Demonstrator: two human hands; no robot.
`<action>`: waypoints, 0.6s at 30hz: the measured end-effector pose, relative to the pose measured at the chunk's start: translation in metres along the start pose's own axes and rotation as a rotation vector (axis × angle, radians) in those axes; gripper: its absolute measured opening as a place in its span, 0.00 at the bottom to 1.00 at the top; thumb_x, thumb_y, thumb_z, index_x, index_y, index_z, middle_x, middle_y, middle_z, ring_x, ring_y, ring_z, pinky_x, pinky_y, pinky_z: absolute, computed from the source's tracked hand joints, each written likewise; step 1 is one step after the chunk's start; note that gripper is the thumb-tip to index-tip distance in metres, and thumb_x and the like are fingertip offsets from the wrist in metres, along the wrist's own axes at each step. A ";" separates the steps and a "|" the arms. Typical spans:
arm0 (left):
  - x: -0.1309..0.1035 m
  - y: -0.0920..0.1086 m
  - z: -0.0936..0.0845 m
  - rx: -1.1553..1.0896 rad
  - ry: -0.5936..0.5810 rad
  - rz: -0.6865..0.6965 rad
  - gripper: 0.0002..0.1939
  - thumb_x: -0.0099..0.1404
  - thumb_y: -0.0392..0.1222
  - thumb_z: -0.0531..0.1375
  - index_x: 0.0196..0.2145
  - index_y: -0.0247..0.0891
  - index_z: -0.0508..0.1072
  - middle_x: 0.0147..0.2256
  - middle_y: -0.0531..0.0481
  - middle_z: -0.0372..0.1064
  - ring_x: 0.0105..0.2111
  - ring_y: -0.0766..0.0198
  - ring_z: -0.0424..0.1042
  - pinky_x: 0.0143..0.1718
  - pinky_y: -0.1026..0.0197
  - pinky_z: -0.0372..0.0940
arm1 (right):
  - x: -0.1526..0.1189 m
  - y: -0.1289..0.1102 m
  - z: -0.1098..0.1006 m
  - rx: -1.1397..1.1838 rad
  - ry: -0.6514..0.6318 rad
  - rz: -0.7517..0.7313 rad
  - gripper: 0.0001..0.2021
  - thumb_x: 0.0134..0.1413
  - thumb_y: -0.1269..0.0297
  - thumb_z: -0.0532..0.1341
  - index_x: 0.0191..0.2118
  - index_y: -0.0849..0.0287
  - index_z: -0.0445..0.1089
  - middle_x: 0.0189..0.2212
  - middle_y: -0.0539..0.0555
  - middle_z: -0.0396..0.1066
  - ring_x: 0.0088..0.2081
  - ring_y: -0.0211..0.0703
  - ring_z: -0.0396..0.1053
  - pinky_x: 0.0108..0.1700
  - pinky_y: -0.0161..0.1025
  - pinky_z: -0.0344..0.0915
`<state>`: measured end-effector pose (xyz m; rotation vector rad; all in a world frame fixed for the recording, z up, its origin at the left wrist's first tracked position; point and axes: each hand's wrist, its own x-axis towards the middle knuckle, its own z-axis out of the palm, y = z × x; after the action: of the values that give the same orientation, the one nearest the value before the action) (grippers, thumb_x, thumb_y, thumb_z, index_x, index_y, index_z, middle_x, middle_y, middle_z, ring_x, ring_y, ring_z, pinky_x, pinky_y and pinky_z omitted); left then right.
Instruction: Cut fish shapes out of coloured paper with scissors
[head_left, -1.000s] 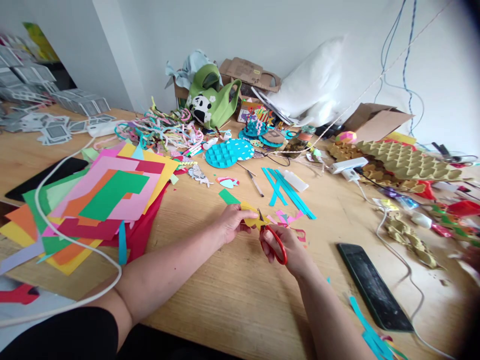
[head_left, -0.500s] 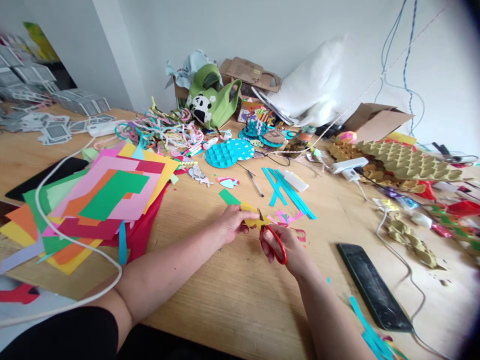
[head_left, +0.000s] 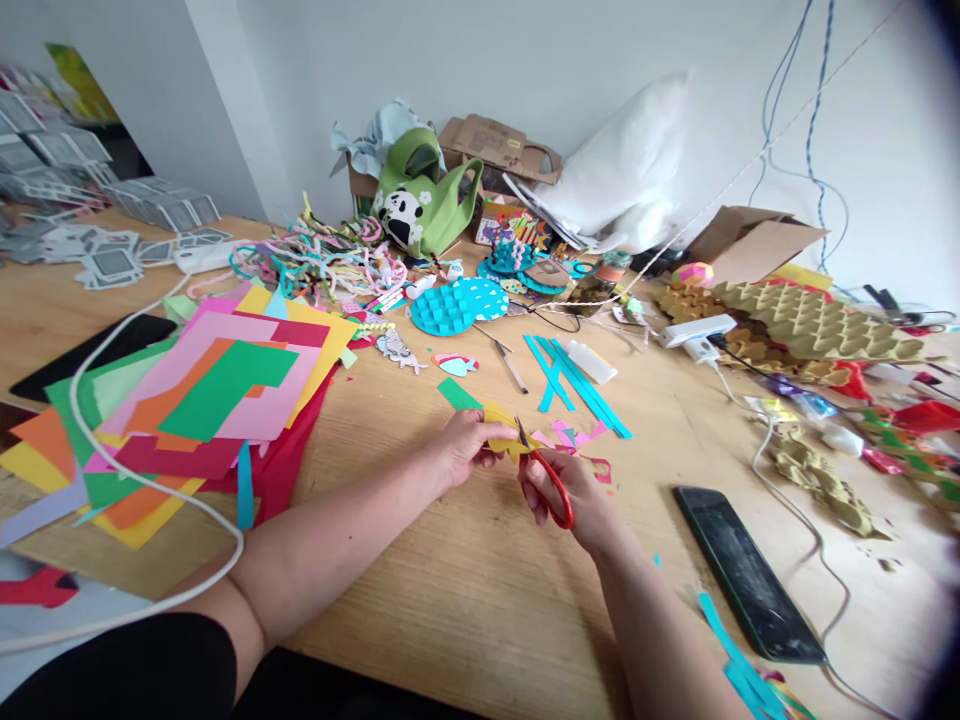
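Pinched in my left hand (head_left: pixel 471 445) is a small yellow paper piece (head_left: pixel 498 414) over the middle of the table. Red-handled scissors (head_left: pixel 555 490) are in my right hand (head_left: pixel 574 492), their blades at the yellow paper's right part. Just beyond my left hand lies a green paper piece (head_left: pixel 458 393). Pink paper scraps (head_left: pixel 574 435) lie beyond my right hand. Several blue strips (head_left: pixel 581 385) rest farther back, beside a pen (head_left: pixel 511 366).
A stack of coloured paper (head_left: pixel 225 390) covers the left side, crossed by a white cable (head_left: pixel 150 480). On the right lies a black phone (head_left: pixel 746 575). Pipe cleaners (head_left: pixel 330 255), a green panda bag (head_left: pixel 424 205) and egg-carton pieces (head_left: pixel 817 320) stand at the back.
The yellow paper has shifted very slightly in my left hand near the scissor blades. Both hands stay in nearly the same place.
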<state>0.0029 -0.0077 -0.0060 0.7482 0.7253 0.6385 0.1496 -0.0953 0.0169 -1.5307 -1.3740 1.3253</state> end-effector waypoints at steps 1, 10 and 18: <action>0.000 0.000 0.000 -0.003 0.004 0.000 0.15 0.39 0.41 0.70 0.24 0.35 0.70 0.20 0.56 0.65 0.17 0.73 0.60 0.16 0.67 0.44 | 0.000 0.000 0.000 -0.002 0.003 -0.001 0.27 0.48 0.35 0.63 0.24 0.57 0.62 0.15 0.48 0.66 0.14 0.36 0.63 0.16 0.34 0.52; 0.000 0.001 0.000 0.001 0.030 0.022 0.11 0.42 0.39 0.68 0.24 0.34 0.71 0.22 0.52 0.69 0.18 0.71 0.63 0.17 0.66 0.50 | 0.001 0.000 0.000 -0.006 -0.001 -0.021 0.28 0.49 0.32 0.61 0.24 0.57 0.62 0.16 0.49 0.66 0.14 0.37 0.63 0.16 0.34 0.52; -0.001 0.002 0.001 -0.046 0.008 0.020 0.11 0.40 0.38 0.69 0.23 0.34 0.72 0.21 0.52 0.69 0.19 0.71 0.64 0.19 0.67 0.54 | 0.000 0.000 0.000 0.004 0.001 -0.023 0.27 0.49 0.35 0.62 0.25 0.57 0.62 0.15 0.49 0.66 0.14 0.37 0.63 0.16 0.34 0.53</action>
<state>0.0027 -0.0075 -0.0032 0.7120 0.7089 0.6740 0.1493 -0.0952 0.0166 -1.5082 -1.3836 1.3128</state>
